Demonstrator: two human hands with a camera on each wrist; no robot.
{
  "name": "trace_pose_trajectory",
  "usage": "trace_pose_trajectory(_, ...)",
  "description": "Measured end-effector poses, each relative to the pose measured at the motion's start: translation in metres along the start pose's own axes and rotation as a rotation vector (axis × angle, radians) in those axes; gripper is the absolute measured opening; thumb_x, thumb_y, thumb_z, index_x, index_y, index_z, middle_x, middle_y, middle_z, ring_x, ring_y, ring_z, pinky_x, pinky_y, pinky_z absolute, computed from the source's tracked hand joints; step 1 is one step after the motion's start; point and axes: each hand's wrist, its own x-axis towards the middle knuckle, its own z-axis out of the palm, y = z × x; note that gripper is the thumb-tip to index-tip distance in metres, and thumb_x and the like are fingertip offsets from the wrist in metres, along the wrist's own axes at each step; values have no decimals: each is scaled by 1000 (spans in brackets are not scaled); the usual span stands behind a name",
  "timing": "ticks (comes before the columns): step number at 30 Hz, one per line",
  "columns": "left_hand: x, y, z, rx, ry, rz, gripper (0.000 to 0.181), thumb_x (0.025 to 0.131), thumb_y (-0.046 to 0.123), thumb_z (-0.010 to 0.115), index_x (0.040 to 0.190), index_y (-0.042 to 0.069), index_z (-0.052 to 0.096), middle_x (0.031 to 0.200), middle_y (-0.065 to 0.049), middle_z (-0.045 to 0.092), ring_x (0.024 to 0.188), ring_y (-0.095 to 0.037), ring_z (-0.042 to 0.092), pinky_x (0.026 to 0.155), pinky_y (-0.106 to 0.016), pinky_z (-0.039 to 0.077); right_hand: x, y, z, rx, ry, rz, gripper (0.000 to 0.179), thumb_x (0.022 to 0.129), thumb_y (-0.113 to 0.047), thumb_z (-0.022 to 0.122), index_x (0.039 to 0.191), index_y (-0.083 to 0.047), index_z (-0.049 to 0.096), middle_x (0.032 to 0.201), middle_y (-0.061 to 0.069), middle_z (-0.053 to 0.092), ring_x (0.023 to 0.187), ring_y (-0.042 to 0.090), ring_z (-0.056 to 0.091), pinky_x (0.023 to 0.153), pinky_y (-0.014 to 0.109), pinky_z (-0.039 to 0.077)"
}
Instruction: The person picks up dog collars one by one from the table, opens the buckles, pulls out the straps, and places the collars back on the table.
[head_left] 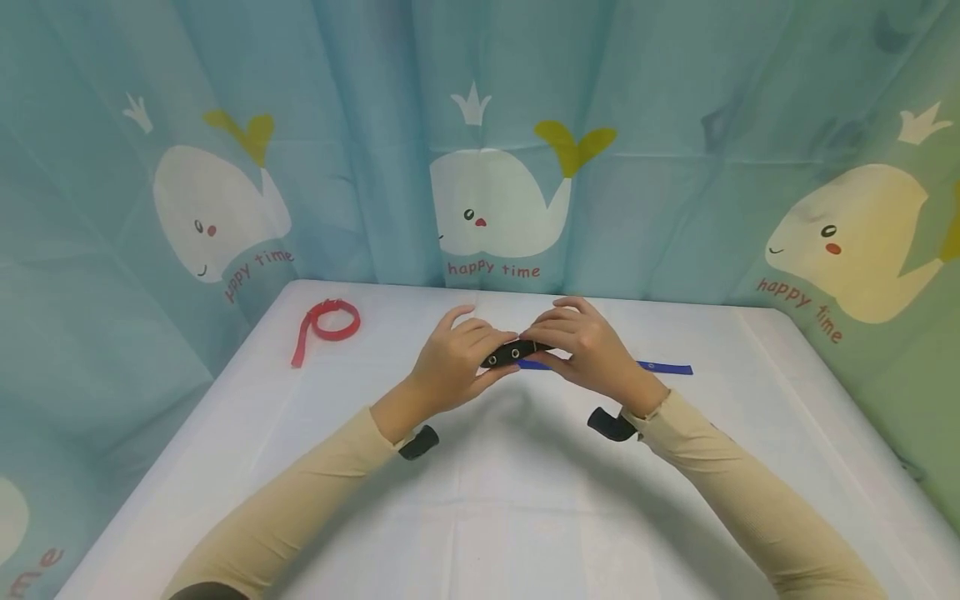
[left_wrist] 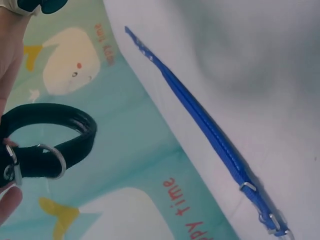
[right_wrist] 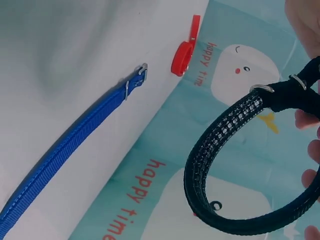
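A black collar (head_left: 501,355), bent into a loop with metal eyelets, is held above the table between both hands. My left hand (head_left: 452,360) pinches its left end, thumb below and fingers above. At the other end, my right hand (head_left: 585,343) grips it the same way. The right wrist view shows the loop with its metal rings and a studded-looking inner face. On the table behind the hands, a blue collar (left_wrist: 195,107) lies stretched out straight, with its buckle (right_wrist: 143,72) at one end; the right hand hides part of it in the head view.
A red collar (head_left: 339,335) lies coiled with a loose tail at the table's back left. The white table (head_left: 480,517) ends at a hanging curtain (head_left: 360,167) printed with whales. Dark camera parts (head_left: 611,425) stick out under the wrists.
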Motion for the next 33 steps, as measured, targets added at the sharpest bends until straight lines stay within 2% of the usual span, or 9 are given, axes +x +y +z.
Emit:
trace_pose_trajectory(4, 1, 3, 1, 10, 52, 5, 30, 76, 34, 77, 91, 9, 71, 79, 1, 71, 78, -14, 65, 97, -45, 46, 1, -2, 2, -3, 13, -22, 33, 61, -8, 86, 91, -5, 73, 80, 4, 71, 80, 20, 65, 86, 45, 48)
trace_pose_trajectory(7, 3, 5, 1, 15, 82, 8, 26, 77, 31, 77, 87, 8, 69, 79, 0, 71, 77, -15, 65, 96, -46, 46, 0, -2, 2, -16, 15, -8, 32, 61, -9, 86, 90, -5, 73, 80, 5, 71, 79, 20, 65, 86, 45, 48)
trace_pose_trajectory(12, 2, 6, 0, 6, 70, 10, 23, 78, 25, 75, 90, 7, 69, 83, -2, 72, 81, -15, 67, 100, -48, 43, -1, -1, 1, -22, 8, 35, 32, 61, -5, 86, 90, -6, 73, 81, 5, 71, 80, 20, 65, 87, 47, 47)
trace_pose_trajectory(15, 1, 5, -1, -20, 58, 18, 25, 77, 26, 76, 91, 7, 67, 85, -2, 72, 83, -15, 68, 101, -48, 43, -1, -1, -1, -11, 1, 30, 33, 61, -5, 86, 90, -6, 73, 82, 5, 71, 81, 20, 65, 88, 48, 47)
trace_pose_trajectory(18, 1, 2, 0, -46, 32, 25, 31, 75, 28, 79, 93, 8, 65, 87, 0, 70, 84, -15, 67, 100, -47, 43, -1, -1, -2, 14, 9, 10, 34, 60, -4, 85, 91, -5, 72, 82, 5, 71, 82, 20, 65, 88, 47, 46)
trace_pose_trajectory(22, -1, -3, 3, -100, 14, 16, 38, 66, 18, 84, 96, 7, 64, 89, -1, 70, 83, -15, 66, 98, -46, 45, -2, -2, -2, 93, 43, 6, 35, 62, -2, 83, 94, -4, 71, 86, 7, 72, 85, 21, 65, 92, 46, 44)
trace_pose_trajectory(27, -3, -6, 6, -176, 54, 13, 37, 63, 10, 84, 96, 5, 66, 87, -2, 70, 80, -14, 65, 98, -44, 46, -4, -1, -1, 145, 76, -3, 28, 69, -1, 77, 96, -3, 70, 92, 9, 71, 93, 24, 63, 94, 45, 42)
trace_pose_trajectory(33, -2, -3, 6, -144, 102, 22, 24, 68, 12, 80, 88, 7, 67, 77, -3, 65, 74, -14, 60, 91, -40, 48, -3, -5, -2, 98, 84, -17, 27, 64, 0, 78, 89, -5, 72, 90, 9, 70, 94, 27, 61, 91, 46, 42)
